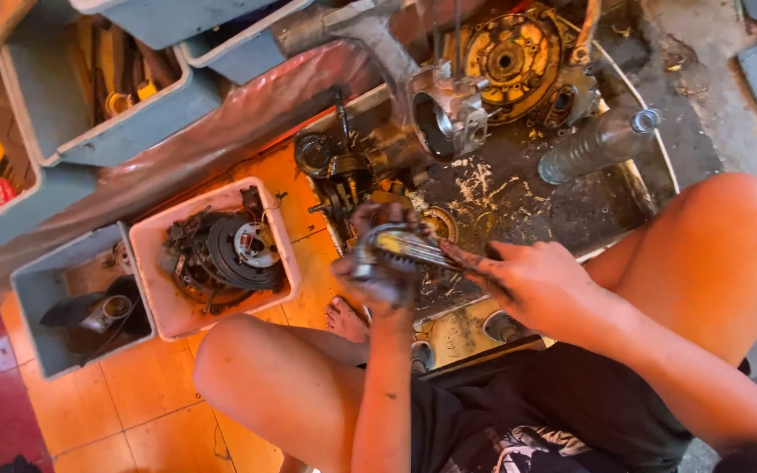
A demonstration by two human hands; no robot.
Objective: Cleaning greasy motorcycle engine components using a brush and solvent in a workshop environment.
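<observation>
Head view, single frame.

Item 1: left hand (378,263), oil-blackened, fingers wrapped tight around a greasy metal gear part (396,248). It is held up between the knees, judged so both hands can get at it.

Item 2: right hand (532,280), fingers pinched shut on the part's right end, where a thin dark piece sticks out toward the palm. Whether this piece is a tool or belongs to the part cannot be told.

Item 3: metal tray (641,188), shallow, oil-stained, directly beyond and under the grip. It likely sits there to catch drips. Contents: engine casing (492,74) at the far side, well apart from the hands, its round opening facing the person; a cluster of gears (339,180) just beyond the left hand; a clear plastic bottle (597,144) lying on its side, beyond the right hand.

Item 4: white tub (216,258), left of the grip and near it, on orange floor tiles (142,394). Contents: dark round engine pieces with wires, one disc with a pale centre.

Item 5: grey bin (81,302), further left, touching the white tub. Contents: a dark part with a metal ring; details unclear.

Item 6: grey-blue bins (124,114), far left beyond the tubs. Contents: mixed small hardware, too small to identify.

Item 7: bare foot (343,320), just beneath the left hand, resting by the tray edge.
</observation>
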